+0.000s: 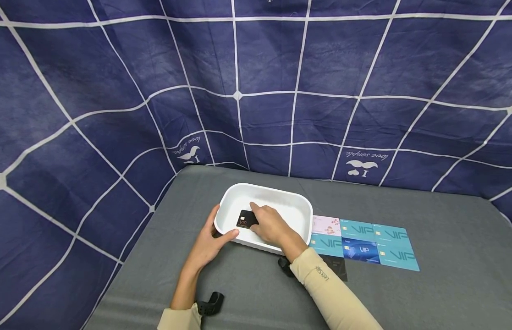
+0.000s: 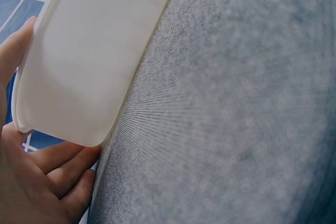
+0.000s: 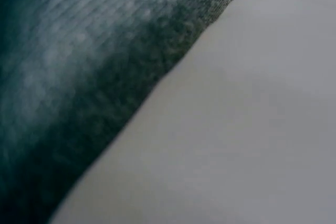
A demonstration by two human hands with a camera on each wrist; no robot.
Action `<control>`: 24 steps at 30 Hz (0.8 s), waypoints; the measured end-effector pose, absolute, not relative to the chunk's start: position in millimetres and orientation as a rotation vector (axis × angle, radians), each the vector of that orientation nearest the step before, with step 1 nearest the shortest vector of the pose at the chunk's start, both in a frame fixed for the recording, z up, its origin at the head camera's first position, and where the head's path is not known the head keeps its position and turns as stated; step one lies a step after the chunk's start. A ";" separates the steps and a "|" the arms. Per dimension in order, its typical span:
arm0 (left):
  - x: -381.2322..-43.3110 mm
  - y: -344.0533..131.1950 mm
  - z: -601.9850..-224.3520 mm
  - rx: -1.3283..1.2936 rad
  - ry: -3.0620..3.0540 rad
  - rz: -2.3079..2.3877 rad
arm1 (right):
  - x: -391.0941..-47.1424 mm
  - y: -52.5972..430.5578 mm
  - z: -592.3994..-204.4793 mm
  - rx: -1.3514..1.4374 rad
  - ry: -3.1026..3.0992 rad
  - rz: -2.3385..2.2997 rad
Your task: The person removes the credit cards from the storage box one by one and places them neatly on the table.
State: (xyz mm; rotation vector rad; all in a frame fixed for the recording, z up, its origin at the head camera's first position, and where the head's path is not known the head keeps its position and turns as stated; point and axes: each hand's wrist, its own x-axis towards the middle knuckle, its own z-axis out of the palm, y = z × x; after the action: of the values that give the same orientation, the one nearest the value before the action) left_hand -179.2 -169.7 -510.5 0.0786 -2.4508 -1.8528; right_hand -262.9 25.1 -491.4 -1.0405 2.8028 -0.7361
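Observation:
In the head view a white plastic tray (image 1: 280,197) with rounded corners lies on the grey cloth. My left hand (image 1: 204,247) holds its left end, thumb at the near rim and fingers along the outer side. The left wrist view shows that hand (image 2: 47,182) against the end of the tray (image 2: 89,61). Inside the tray, my right hand (image 1: 272,227) pinches a black VIP card (image 1: 244,221) between index finger and thumb, covering its right part. Only the tray's wall (image 3: 236,129) and cloth show in the right wrist view; the hand is out of its sight.
Right of the tray lie several cards in rows: a pink flowered card (image 1: 327,225), teal VIP cards (image 1: 398,256) and a blue VIP card (image 1: 360,250). A dark card (image 1: 336,266) is partly under the right sleeve. A blue gridded curtain (image 1: 264,114) hangs behind the grey surface (image 1: 458,238).

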 end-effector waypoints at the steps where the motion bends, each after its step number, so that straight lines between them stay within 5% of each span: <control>1: -179.0 -169.6 -510.1 0.076 -2.452 -1.852 | -263.0 25.1 -491.4 -1.040 2.804 -0.736; 24: -178.0 -167.8 -507.0 0.110 -2.474 -1.833 | -260.7 26.4 -490.3 -1.036 2.804 -0.717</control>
State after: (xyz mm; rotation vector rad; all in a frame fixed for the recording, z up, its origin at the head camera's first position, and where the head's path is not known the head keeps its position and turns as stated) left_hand -178.0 -167.8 -507.0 0.1102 -2.4744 -1.8335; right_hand -260.7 26.4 -490.3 -1.0360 2.8039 -0.7174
